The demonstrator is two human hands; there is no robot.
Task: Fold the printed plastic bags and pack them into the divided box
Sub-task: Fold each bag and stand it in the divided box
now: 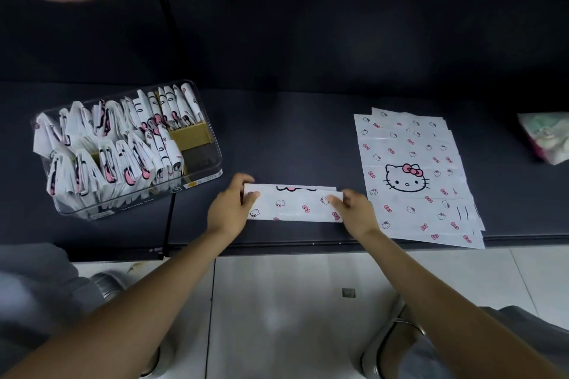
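Note:
A white plastic bag (292, 203) printed with pink bows and cat faces lies folded into a long strip near the front edge of the dark table (277, 138). My left hand (231, 206) pinches its left end, thumb on top. My right hand (354, 209) pinches its right end. A stack of flat unfolded bags (415, 175) lies to the right of my right hand. The clear divided box (197, 144) stands at the left, filled with several folded bags (107, 148) standing upright; its right-hand compartments show bare dividers.
A crumpled light bag (548, 135) sits at the far right edge of the table. A dark wall rises behind the table. Below the table edge are white floor tiles (292, 301) and stool parts (397, 338). A black cable (168, 221) hangs over the front edge beside the box.

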